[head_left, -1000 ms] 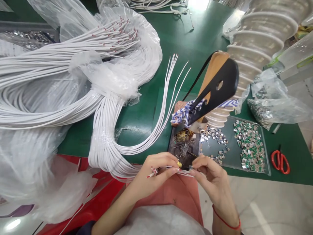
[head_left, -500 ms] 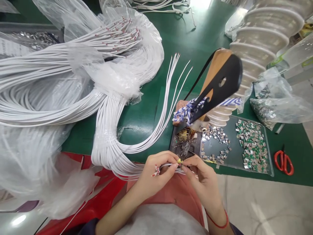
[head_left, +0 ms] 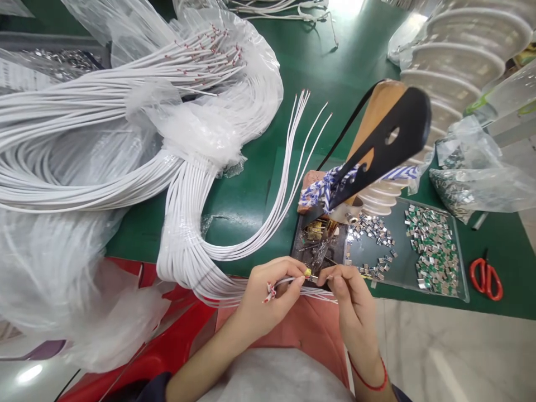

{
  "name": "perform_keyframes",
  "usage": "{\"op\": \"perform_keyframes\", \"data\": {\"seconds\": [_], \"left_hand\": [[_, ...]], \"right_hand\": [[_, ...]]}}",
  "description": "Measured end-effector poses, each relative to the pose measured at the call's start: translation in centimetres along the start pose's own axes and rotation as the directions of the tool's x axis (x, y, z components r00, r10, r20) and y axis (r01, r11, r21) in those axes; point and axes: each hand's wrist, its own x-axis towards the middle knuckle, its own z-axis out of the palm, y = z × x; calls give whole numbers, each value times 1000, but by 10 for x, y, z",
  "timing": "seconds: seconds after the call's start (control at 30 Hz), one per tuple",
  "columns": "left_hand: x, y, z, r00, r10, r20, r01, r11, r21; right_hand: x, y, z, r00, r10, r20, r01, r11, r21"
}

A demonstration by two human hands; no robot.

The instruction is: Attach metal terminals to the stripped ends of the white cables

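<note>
Plainly, the left hand (head_left: 256, 298) pinches a white cable (head_left: 285, 280), but whether the right hand (head_left: 354, 295) grips anything I cannot tell.

Bright, white glare on tabletop (head_left: 355, 50) (details soft)

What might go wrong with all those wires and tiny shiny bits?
The white cable pinched in the left hand might slip, because its end is so small. The little metal parts lie loose in the tray, so a bump could scatter them. And the red scissors lie near the edge of the green table, so they could perhaps get knocked off.
</note>
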Motion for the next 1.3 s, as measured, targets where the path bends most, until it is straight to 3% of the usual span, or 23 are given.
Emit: {"op": "perform_keyframes", "data": {"seconds": [0.23,0.43,0.73,0.93,1.3], "left_hand": [[2,5,0,999,42,-34,-40,998,52],[-1,2,0,997,70,-28,-68,994,86],[-2,6,-1,996,86,-12,-85,993,87],[-3,5,-2,988,151,5,-151,985,79],[-1,6,-3,990,141,0,-141,987,77]], "right_hand": [[-3,7,1,998,52,-26,-51,999,15],[4,3,10,997,-35,-69,39,998,52],[2,0,14,995,-24,-101,38,989,145],[3,-1,15,992,-45,-116,61,989,134],[7,-3,12,994,-57,-96,68,991,113]]}}
